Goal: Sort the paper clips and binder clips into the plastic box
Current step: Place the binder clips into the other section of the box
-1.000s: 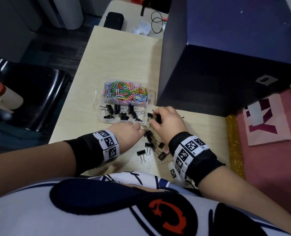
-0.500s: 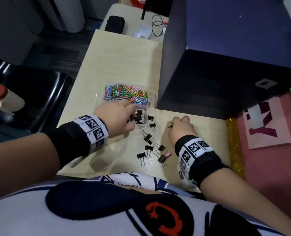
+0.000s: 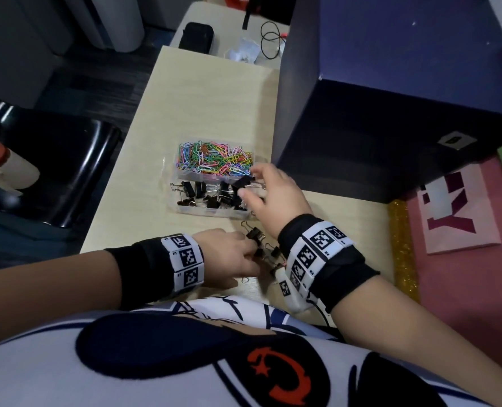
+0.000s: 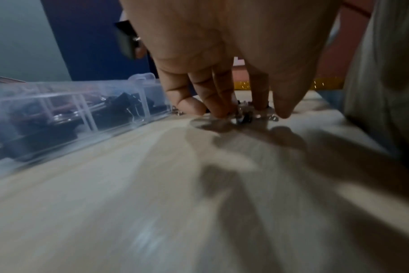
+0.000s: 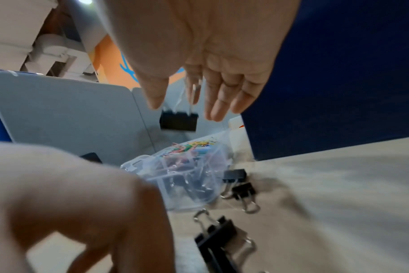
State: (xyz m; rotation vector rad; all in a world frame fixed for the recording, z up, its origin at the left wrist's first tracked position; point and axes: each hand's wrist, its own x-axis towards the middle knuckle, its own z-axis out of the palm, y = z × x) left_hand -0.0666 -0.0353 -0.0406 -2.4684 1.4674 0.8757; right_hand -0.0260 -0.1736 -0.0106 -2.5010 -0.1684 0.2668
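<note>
A clear plastic box (image 3: pixel 167 183) sits mid-table, with coloured paper clips (image 3: pixel 214 160) in its far half and black binder clips (image 3: pixel 205 196) in its near half. My right hand (image 3: pixel 251 185) hovers over the box's right end with thumb and fingers spread. A black binder clip (image 5: pixel 178 121) hangs just under the straight fingers (image 5: pixel 214 103), and the thumb stands apart from it. My left hand (image 3: pixel 254 252) is down on the table in front of the box, its fingertips (image 4: pixel 222 110) pinching a small loose binder clip (image 4: pixel 243 116). More loose binder clips (image 3: pixel 255 234) lie beside it.
A tall dark blue box (image 3: pixel 376 127) stands right behind the plastic box. A black chair (image 3: pixel 53 165) is off the table's left edge. A black pouch (image 3: pixel 195 35) and a cable (image 3: pixel 270 39) lie far back. A pink mat (image 3: pixel 464 259) lies to the right.
My left hand has come back from the box to the loose clips near the front edge. My right hand has risen from the table to the box's right end with a binder clip.
</note>
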